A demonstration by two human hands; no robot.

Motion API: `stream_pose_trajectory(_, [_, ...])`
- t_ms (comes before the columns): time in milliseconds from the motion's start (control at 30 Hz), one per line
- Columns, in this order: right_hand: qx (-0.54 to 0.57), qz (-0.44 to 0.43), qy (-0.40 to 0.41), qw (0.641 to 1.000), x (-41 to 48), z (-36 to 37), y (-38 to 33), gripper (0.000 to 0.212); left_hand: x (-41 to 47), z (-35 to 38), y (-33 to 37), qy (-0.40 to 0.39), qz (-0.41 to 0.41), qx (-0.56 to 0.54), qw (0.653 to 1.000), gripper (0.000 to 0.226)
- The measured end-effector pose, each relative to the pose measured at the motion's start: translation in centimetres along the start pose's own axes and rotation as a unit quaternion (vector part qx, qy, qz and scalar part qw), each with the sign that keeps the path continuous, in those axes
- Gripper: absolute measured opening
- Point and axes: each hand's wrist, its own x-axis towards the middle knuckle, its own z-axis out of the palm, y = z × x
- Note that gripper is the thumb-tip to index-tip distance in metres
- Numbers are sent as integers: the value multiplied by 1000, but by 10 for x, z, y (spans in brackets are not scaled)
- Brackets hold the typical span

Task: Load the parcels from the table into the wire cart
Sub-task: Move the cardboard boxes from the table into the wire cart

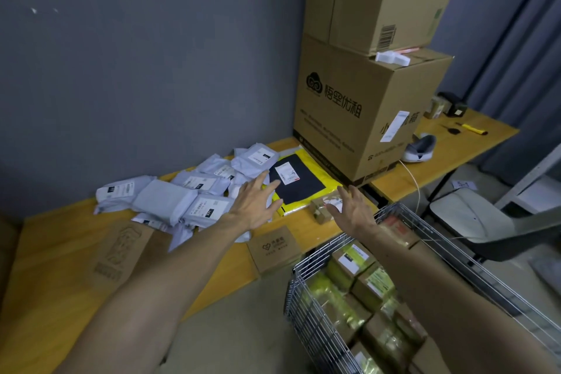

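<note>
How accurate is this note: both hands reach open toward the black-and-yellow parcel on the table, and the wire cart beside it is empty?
One error: the wire cart is not empty; the head view shows cardboard boxes in it. The rest holds: left hand and right hand reach open toward the black-and-yellow parcel on the table.

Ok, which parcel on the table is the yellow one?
The flat yellow mailer with a black panel and white label, lying beside the big carton. The others are grey poly bags or brown cardboard boxes.
</note>
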Motion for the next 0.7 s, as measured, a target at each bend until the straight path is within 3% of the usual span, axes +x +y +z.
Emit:
stream_pose_trajectory(367, [-11,1,-33,999,54,30,20,66,15,38,-17,-55,-8,-1,998,67])
stream_pose_trajectory(700, [-12,-1,-85,996,126,69,73,65,48,110,-8,-166,-17,30,986,72])
